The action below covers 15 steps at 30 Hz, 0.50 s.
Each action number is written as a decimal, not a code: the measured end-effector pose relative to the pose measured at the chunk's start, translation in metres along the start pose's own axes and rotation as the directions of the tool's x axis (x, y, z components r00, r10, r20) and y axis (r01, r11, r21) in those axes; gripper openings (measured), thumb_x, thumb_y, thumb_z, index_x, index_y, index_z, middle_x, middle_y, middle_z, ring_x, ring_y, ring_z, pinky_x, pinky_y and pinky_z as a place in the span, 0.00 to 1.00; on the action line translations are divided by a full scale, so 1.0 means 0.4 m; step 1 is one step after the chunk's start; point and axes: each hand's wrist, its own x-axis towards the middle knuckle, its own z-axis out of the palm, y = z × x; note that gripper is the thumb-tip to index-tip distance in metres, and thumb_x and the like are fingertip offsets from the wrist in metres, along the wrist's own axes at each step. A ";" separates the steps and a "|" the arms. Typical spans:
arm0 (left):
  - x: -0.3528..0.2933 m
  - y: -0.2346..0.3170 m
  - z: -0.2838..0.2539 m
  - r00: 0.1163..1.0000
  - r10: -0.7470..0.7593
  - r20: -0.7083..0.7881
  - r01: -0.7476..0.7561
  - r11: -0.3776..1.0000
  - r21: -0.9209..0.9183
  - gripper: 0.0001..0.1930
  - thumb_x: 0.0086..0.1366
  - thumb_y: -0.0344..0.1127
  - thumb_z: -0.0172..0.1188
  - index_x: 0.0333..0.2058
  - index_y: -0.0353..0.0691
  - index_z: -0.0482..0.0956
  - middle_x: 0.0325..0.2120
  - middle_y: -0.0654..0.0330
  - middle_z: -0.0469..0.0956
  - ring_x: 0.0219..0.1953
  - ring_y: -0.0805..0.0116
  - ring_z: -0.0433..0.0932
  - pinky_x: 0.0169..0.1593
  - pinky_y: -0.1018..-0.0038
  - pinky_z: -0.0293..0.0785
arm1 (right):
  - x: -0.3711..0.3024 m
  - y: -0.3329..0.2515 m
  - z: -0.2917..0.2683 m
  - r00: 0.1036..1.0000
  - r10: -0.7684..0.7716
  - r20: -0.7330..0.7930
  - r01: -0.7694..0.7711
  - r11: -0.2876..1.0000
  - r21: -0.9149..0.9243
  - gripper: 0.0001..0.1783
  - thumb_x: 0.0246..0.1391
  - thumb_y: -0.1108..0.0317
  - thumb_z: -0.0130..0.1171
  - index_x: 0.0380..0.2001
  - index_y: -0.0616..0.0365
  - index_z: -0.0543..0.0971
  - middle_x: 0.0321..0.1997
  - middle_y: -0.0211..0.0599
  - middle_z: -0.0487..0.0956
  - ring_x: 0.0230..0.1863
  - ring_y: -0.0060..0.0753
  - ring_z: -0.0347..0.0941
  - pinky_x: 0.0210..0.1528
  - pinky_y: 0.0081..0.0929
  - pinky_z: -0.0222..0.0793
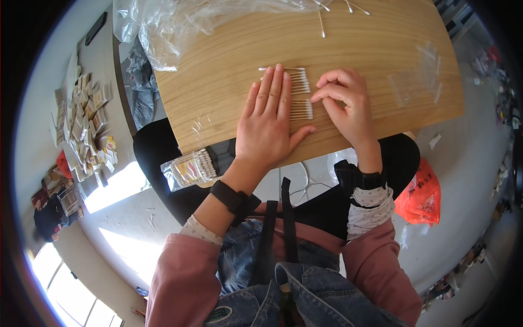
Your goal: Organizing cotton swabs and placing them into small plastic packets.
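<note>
Two groups of cotton swabs [300,82] lie side by side in rows on the wooden table [229,49], their white tips in a line on the right. My left hand [266,120] rests flat over their left part, fingers stretched out together and thumb apart, hiding much of the sticks. Beside the right-hand tips is my right hand [346,98]. Its fingers are loosely bent and apart, with nothing visible in them. The index fingertip is at the gap between the groups; whether it touches a swab is hard to tell.
Clear plastic film [163,27] is heaped at the far left. Loose swabs [322,24] lie at the far edge, small clear bags [414,82] on the right. A clear pack of swabs [190,170] sits by my lap. Many packs [87,114] pile on the left table; a red bag [419,193] is below right.
</note>
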 end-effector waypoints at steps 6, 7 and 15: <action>0.000 0.001 -0.003 1.000 -0.001 0.009 0.001 1.000 0.008 0.52 0.63 0.70 0.49 0.70 0.29 0.53 0.73 0.47 0.51 0.76 0.56 0.46 0.75 0.60 0.44 | 0.006 -0.003 0.009 0.996 0.078 -0.050 -0.075 0.995 0.065 0.12 0.42 0.81 0.61 0.25 0.49 0.84 0.34 0.26 0.78 0.40 0.34 0.74 0.45 0.33 0.64; 0.000 0.001 -0.003 1.000 0.000 0.009 0.000 1.000 0.009 0.52 0.63 0.70 0.49 0.70 0.29 0.53 0.73 0.47 0.51 0.76 0.56 0.46 0.75 0.60 0.44 | 0.009 0.001 0.011 0.996 0.071 -0.046 -0.068 0.996 0.060 0.12 0.42 0.81 0.60 0.25 0.49 0.84 0.35 0.26 0.78 0.40 0.35 0.73 0.45 0.33 0.64; 0.000 0.000 -0.002 1.000 -0.001 0.007 0.001 1.000 0.013 0.52 0.63 0.71 0.48 0.70 0.29 0.53 0.73 0.47 0.51 0.76 0.56 0.46 0.75 0.60 0.44 | 0.017 0.007 0.013 0.999 0.014 -0.033 -0.014 1.000 0.011 0.12 0.42 0.81 0.60 0.24 0.49 0.84 0.35 0.26 0.78 0.40 0.35 0.73 0.46 0.33 0.65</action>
